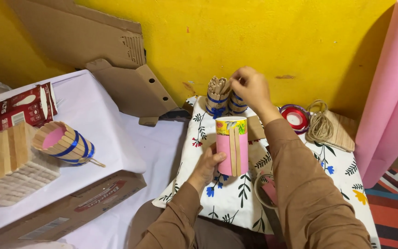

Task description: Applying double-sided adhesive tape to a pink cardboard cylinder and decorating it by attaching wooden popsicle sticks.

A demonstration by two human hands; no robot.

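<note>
Pretty cramped at the back: stick bundles, ribbon spool and twine line the wall. Open floral cushion in front.

home craft corner by the look of it, yellow wall, floral cushion, craft-stick stacks, ribbon spool, twine, cardboard scraps

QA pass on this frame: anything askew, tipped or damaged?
One thing: the finished stick-clad cup with blue bands lies on its side on the white-covered box, open end up-left. The pink cup in the left hand stands upright. Right hand is at the stick bundles. No spills.
</note>
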